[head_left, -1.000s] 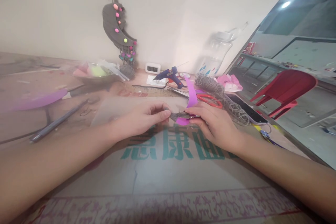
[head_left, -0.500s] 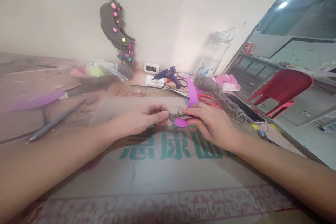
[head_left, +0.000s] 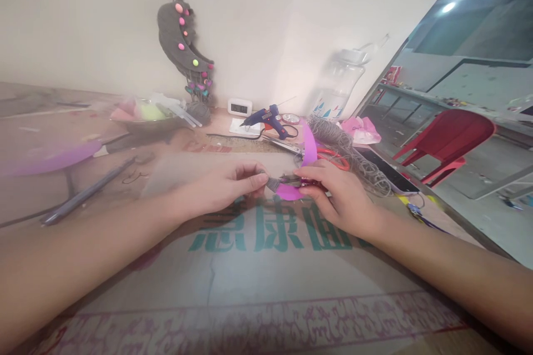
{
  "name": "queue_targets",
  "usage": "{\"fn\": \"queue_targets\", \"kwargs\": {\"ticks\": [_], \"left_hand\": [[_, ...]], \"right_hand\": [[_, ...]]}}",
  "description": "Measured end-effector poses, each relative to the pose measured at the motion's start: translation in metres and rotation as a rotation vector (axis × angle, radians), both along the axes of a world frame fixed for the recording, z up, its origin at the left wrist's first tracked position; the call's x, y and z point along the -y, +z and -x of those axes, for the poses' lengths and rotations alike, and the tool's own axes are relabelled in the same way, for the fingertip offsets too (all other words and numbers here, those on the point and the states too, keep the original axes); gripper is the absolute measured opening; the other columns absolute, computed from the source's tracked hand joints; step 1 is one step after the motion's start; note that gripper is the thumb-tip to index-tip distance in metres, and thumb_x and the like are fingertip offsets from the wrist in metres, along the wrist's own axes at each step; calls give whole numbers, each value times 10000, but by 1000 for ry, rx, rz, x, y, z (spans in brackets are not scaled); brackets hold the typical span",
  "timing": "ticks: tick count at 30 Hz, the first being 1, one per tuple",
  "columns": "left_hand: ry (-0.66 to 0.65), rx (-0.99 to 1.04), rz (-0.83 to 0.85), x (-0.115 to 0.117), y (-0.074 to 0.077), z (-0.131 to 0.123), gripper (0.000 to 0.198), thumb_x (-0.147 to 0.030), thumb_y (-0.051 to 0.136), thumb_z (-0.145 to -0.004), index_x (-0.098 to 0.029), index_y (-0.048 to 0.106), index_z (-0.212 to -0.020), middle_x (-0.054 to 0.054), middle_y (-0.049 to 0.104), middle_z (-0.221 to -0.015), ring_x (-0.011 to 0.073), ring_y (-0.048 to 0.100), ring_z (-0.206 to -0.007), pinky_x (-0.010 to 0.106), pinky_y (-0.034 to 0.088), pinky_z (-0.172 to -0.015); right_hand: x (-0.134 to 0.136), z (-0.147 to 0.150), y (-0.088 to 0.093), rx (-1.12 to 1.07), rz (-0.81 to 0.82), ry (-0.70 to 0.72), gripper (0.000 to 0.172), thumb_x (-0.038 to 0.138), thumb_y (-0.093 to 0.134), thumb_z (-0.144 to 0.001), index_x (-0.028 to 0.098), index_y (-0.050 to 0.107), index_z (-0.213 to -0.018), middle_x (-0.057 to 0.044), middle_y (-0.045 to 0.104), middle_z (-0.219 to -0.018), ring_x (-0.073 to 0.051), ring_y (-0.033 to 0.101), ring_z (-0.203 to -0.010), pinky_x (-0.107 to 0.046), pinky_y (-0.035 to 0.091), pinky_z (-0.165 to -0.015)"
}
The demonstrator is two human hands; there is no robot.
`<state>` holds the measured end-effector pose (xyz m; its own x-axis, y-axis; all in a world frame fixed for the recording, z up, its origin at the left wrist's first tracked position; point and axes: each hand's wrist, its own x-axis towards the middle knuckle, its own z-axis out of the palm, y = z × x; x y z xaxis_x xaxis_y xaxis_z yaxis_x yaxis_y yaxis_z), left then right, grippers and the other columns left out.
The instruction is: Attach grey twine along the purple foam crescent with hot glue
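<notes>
A curved purple strip (head_left: 288, 192) is wrapped with grey yarn (head_left: 272, 183) at its left end. My left hand (head_left: 245, 180) pinches that wrapped end between thumb and fingers. On the right, my right hand (head_left: 333, 191) is closed round the strip and a small dark red and metal item (head_left: 306, 182), whose exact kind I cannot make out. The strip's other end (head_left: 309, 144) curves up above my right hand. Behind it lie scissors with red handles (head_left: 335, 158), beside a grey yarn skein (head_left: 353, 158).
A blue glue gun (head_left: 268, 119), a small white clock (head_left: 240, 107) and a clear bottle (head_left: 339, 86) stand at the back. A bowl (head_left: 145, 122) sits back left, a grey pen (head_left: 89, 191) left, a phone (head_left: 389, 170) right. A decorated grey crescent (head_left: 175, 39) hangs on the wall.
My right fingers have shifted slightly along the strip, and more of the dark red item and the purple strip between my hands shows. My left hand has hardly moved.
</notes>
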<state>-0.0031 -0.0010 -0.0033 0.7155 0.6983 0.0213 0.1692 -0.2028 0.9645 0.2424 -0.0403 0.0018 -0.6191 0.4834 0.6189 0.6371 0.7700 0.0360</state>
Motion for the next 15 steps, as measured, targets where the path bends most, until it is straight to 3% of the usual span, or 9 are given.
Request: {"fn": "queue_targets", "kwargs": {"ticks": [15], "left_hand": [[6, -8, -64, -2, -2, 0, 313, -475, 447, -907, -183, 532, -831, -23, 511, -718, 114, 477, -631, 235, 394, -589]], "right_hand": [[0, -2, -1, 69, -50, -56, 211, 206, 493, -924, 155, 566, -1115, -75, 668, -965, -174, 612, -827, -286, 477, -700]]}}
